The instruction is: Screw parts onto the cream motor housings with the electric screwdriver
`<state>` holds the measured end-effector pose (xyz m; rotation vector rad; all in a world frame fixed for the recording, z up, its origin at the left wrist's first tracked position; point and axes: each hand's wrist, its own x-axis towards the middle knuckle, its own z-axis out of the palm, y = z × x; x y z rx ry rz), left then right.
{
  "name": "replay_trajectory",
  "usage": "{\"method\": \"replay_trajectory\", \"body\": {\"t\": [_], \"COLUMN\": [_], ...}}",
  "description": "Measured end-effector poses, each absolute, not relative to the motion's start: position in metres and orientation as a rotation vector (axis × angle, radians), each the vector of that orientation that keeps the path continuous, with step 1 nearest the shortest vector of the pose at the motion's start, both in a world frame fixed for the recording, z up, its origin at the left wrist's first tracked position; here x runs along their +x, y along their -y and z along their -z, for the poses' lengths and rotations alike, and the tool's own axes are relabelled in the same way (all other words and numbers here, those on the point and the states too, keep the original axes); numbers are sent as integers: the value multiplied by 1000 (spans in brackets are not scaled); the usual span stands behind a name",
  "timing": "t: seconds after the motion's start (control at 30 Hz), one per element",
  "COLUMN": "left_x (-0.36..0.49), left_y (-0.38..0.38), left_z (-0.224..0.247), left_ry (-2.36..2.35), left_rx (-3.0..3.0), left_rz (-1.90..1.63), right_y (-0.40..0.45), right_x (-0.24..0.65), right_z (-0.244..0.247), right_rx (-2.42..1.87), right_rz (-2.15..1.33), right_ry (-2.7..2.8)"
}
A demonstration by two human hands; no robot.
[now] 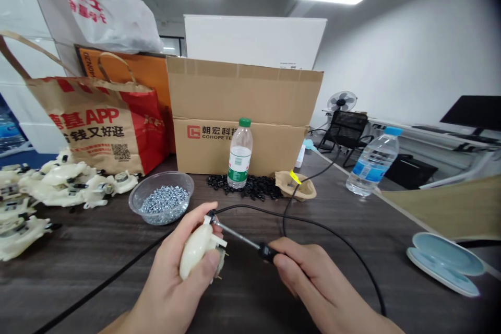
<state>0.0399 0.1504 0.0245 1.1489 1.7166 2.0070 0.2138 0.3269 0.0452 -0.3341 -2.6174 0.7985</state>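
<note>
Housing point(191, 251) in glossy cream plastic, right there at the lower centre of the frame, and the left hand point(172, 271) has it clamped, thumb across the near face, fingers wrapped behind. In from the right comes the screwdriver point(266, 252), black handle pinched firmly between the thumb and fingers of the right hand point(309, 271). Its tip is up at the housing's top tab, by a small black piece point(212, 213); whether they touch, I can't tell! Just beyond, left of centre, a clear plastic bowl point(136, 207) of silvery screws point(165, 200). At centre, a green-capped bottle point(240, 159) stands among little black parts point(260, 188), a molded pulp tray point(308, 191) to their right. Similar cream assemblies point(62, 182) crowd the left edge. Over on the right, a blue-capped bottle point(373, 162), and an open light-blue case point(446, 266) at lower right. Behind it all, a cardboard box point(242, 94) fills upper centre.
</note>
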Motion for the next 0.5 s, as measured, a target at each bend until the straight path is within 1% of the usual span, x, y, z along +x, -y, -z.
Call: {"method": "replay_trajectory", "body": {"t": [0.17, 0.4, 0.5], "left_x": [35, 46, 52], "left_y": [-152, -153, -153], "left_z": [-22, -30, -33], "left_ry": [-1803, -1826, -1840], "left_rx": [1145, 964, 920], "left_rz": [-1992, -2019, -2074], "right_y": [-323, -326, -324], "right_x": [212, 218, 217], "right_z": [-37, -37, -40], "right_rx": [-398, -334, -376], "right_rz": [-874, -755, -847], "right_ry": [2600, 2520, 2521]}}
